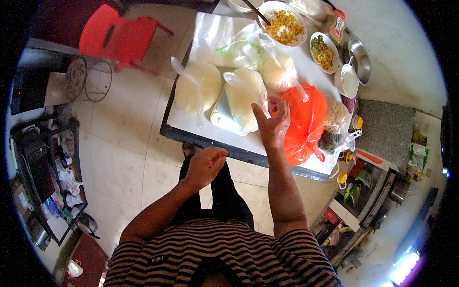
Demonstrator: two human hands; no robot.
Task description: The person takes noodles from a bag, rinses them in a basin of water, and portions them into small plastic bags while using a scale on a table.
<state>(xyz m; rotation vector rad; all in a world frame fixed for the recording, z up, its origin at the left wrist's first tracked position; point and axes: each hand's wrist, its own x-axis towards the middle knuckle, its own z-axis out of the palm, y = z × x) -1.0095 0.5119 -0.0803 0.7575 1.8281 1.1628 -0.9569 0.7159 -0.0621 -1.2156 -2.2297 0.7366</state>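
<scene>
My right hand (274, 120) is above the table between a clear plastic bag of pale food (245, 95) and a red plastic bag (304, 122); its thumb is spread from the curled fingers, and whether it touches either bag is unclear. That clear bag rests on a small kitchen scale (224, 120) with a lit front. Another clear bag of pale contents (197, 88) lies left of the scale, and a third (279, 70) lies behind it. My left hand (208, 165), fingers bent and nothing seen in it, hovers by the near table edge.
Flat clear plastic bags (222, 39) cover the table's back left. Behind and right stand a bowl of yellow food with a dark utensil (283, 28), a dish of noodles and greens (322, 53), a white bowl (346, 81) and a metal basin (360, 61). A red chair (120, 39) stands left.
</scene>
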